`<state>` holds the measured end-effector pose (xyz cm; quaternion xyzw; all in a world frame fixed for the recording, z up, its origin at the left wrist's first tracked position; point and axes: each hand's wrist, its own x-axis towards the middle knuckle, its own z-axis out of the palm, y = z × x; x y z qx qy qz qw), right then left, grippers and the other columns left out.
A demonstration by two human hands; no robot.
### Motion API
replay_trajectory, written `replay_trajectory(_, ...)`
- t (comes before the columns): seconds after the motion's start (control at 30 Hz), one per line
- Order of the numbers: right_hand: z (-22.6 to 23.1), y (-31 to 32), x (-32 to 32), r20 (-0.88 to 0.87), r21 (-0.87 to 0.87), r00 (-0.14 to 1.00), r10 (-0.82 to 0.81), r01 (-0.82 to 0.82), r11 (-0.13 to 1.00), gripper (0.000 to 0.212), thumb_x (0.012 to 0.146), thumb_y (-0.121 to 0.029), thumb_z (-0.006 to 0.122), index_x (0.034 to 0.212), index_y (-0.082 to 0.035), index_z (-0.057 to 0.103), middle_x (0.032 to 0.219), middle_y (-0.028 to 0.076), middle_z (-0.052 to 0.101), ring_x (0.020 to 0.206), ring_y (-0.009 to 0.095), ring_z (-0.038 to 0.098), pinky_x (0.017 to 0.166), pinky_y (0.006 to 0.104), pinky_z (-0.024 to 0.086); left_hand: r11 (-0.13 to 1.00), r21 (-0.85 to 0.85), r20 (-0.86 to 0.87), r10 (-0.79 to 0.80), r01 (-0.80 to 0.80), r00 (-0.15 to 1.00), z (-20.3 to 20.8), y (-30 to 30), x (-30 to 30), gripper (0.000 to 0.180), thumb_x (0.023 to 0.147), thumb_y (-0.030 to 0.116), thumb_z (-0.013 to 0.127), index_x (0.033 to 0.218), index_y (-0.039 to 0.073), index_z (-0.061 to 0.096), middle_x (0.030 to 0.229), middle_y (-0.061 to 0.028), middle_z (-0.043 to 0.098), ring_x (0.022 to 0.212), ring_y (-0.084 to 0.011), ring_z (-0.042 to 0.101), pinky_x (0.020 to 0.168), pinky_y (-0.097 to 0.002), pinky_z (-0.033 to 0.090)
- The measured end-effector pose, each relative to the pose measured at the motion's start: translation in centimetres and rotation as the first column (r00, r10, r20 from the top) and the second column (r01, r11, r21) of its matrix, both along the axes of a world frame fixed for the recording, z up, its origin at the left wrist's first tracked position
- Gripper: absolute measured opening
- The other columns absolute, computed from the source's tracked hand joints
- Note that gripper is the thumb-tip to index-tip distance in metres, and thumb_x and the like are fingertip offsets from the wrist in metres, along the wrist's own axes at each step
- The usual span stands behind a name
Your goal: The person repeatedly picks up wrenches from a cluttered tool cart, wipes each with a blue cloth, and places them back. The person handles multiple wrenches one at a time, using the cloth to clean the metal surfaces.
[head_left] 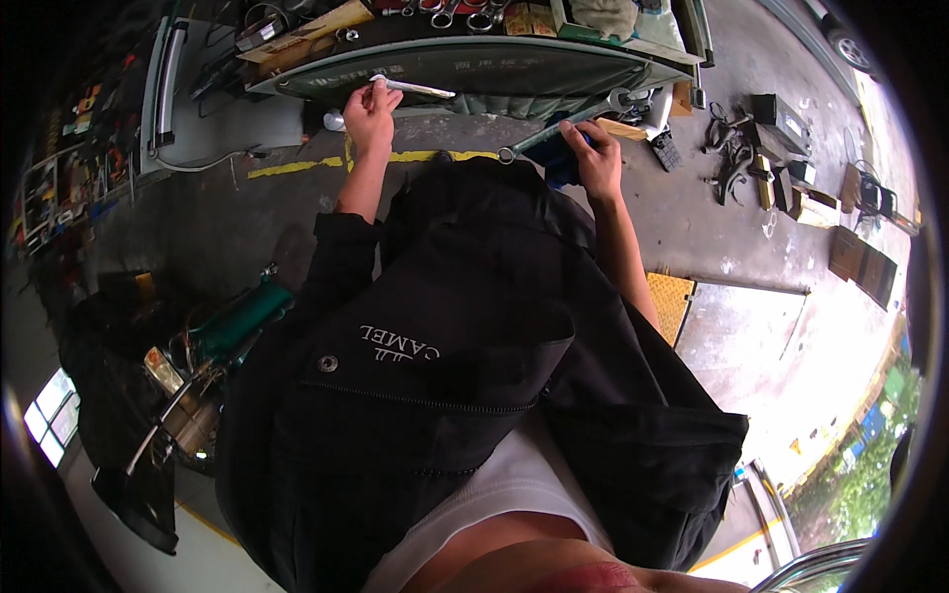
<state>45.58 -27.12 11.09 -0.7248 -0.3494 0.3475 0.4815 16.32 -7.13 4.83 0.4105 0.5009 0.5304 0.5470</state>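
My left hand [370, 115] is closed, pinching one end of a slim silver metal tool [425, 90] in front of the cart's dark side panel. The tool points right; its gripped end is partly hidden, and I cannot make out its exact kind. Farther right, my right hand [595, 156] grips a long combination wrench [554, 132] by the shank. Its ring end faces left toward me, and the open jaw slants up to the right. Below that wrench, something dark blue [560, 166] shows beside my fingers.
A tool cart [474, 67] stands ahead, with several wrenches [447, 14] and boxes on top. Right of my right hand are a wooden piece [621, 129] and a black keypad device [664, 151]. Boxes [862, 265] and parts lie right; a green motorcycle [237, 318] stands left.
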Motion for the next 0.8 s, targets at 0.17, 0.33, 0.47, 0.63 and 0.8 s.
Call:
replay_trajectory(0.17, 0.2, 0.3, 0.0, 0.028, -0.009, 1.0, -0.002, 0.002, 1.0, 0.032, 0.088, -0.031, 0.077, 0.095, 0.0, 0.073, 0.099, 0.014, 0.069, 0.094, 0.025, 0.065, 0.086, 0.031, 0.048, 0.999, -0.016, 0.015, 0.03, -0.029, 0.999, 0.2, -0.2, -0.2, 0.033, 0.1, 0.018, 0.066, 0.109, -0.012, 0.056, 0.101, -0.0213, 0.068, 0.093, -0.0326, 0.074, 0.086, -0.0417, 0.064)
replay_trajectory(0.33, -0.3, 0.1, 0.1, -0.005, -0.019, 1.0, 0.0, 0.0, 1.0, 0.032, 0.088, -0.032, 0.077, 0.096, -0.001, 0.074, 0.102, 0.015, 0.07, 0.1, 0.027, 0.066, 0.089, 0.0321, 0.048, 0.998, -0.038, -0.01, 0.049, -0.05, 0.999, 0.7, -0.7, -0.1, 0.034, 0.1, 0.018, 0.067, 0.109, -0.013, 0.055, 0.101, -0.0226, 0.068, 0.093, -0.0338, 0.074, 0.086, -0.0429, 0.064)
replay_trajectory(0.47, -1.2, 0.0, 0.3, 0.011, -0.017, 1.0, -0.012, 0.012, 1.0, 0.033, 0.088, -0.033, 0.077, 0.097, -0.002, 0.075, 0.104, 0.016, 0.07, 0.105, 0.028, 0.066, 0.093, 0.0333, 0.048, 0.999, -0.014, -0.002, 0.048, -0.048, 0.999, 1.4, -1.0, 0.0, 0.034, 0.1, 0.019, 0.067, 0.106, -0.012, 0.055, 0.097, -0.0197, 0.067, 0.089, -0.0315, 0.074, 0.083, -0.0415, 0.065)
replay_trajectory(0.63, -1.2, -0.3, 0.0, -0.06, -0.011, 0.998, -0.033, 0.032, 0.999, 0.032, 0.09, -0.03, 0.077, 0.095, 0.001, 0.073, 0.095, 0.011, 0.069, 0.093, 0.021, 0.064, 0.085, 0.0304, 0.048, 0.999, -0.016, -0.018, 0.046, -0.046, 0.999, 1.3, -1.1, -0.2, 0.035, 0.1, 0.019, 0.067, 0.107, -0.013, 0.054, 0.1, -0.0236, 0.068, 0.093, -0.0342, 0.074, 0.086, -0.0436, 0.064)
replay_trajectory(0.8, 0.1, -0.2, -1.2, -0.318, 0.003, 0.942, -0.109, 0.116, 0.993, 0.028, 0.093, -0.025, 0.076, 0.087, 0.002, 0.072, 0.081, 0.0, 0.062, 0.075, 0.008, 0.053, 0.07, 0.0237, 0.043, 0.999, -0.007, -0.001, 0.048, -0.048, 0.999, 1.2, -1.3, -0.7, 0.035, 0.099, 0.02, 0.068, 0.104, -0.011, 0.053, 0.1, -0.0232, 0.067, 0.094, -0.0352, 0.073, 0.086, -0.044, 0.064)
